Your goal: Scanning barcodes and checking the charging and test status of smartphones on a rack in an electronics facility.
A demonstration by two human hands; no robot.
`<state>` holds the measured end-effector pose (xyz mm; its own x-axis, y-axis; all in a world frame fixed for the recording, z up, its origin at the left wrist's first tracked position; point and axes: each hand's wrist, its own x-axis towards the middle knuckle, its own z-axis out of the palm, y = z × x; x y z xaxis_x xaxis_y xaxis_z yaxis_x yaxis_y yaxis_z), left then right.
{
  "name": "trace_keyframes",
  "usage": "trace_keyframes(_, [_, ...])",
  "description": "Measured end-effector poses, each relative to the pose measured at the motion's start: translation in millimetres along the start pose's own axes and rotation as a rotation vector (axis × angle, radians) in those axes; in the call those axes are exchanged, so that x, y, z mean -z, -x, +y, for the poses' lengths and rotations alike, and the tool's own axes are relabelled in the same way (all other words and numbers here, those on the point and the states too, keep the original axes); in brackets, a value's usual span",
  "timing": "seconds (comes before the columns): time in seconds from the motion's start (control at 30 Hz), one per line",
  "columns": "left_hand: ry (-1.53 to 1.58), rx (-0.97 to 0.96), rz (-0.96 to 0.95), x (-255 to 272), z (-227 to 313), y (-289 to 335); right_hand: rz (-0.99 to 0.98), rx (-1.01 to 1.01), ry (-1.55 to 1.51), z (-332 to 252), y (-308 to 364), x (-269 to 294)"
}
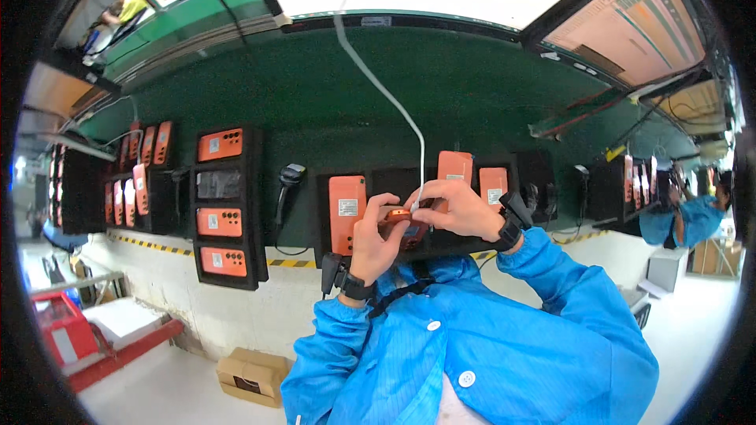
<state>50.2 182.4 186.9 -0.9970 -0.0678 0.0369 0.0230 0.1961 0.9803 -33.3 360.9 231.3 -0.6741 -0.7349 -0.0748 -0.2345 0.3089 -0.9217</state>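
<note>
My left hand (pixel 376 242) grips an orange smartphone (pixel 398 213) by its sides, with one short end turned up. At that end, my right hand (pixel 465 211) pinches the tip of a white cable (pixel 407 114), which hangs from above. The plug touches or nearly touches the phone; my fingers hide whether it is inserted. Below both hands lies a black foam tray (pixel 322 189). An orange phone with a white label (pixel 344 198) rests in it left of my hands. Two more stand to the right, one behind my right hand (pixel 455 164) and another beside it (pixel 494 181).
Left along the green bench (pixel 315 71), a black tray (pixel 250 181) holds several orange phones. A handheld scanner (pixel 290 179) stands between the trays. Monitors (pixel 630 24) line the back. Down on the floor sits a cardboard box (pixel 250 378). Another person (pixel 693 216) is at far right.
</note>
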Motion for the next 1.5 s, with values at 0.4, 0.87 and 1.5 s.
trace_keyframes(0.4, [-0.722, 0.442, 0.676, 56.4, -79.8, 169.0, 0.311, 0.093, 0.243, 84.3, -67.1, 9.6])
trace_keyframes(0.87, [0.255, 1.118, 0.983, 62.6, -224.3, 519.2, -0.621, -0.084, -0.160, -47.1, -12.8, -218.6])
trace_keyframes(1.5, [0.966, 0.988, 1.468, 285.8, -333.1, 695.2, -0.511, -0.553, 0.248, 136.9, -102.6, -578.6])
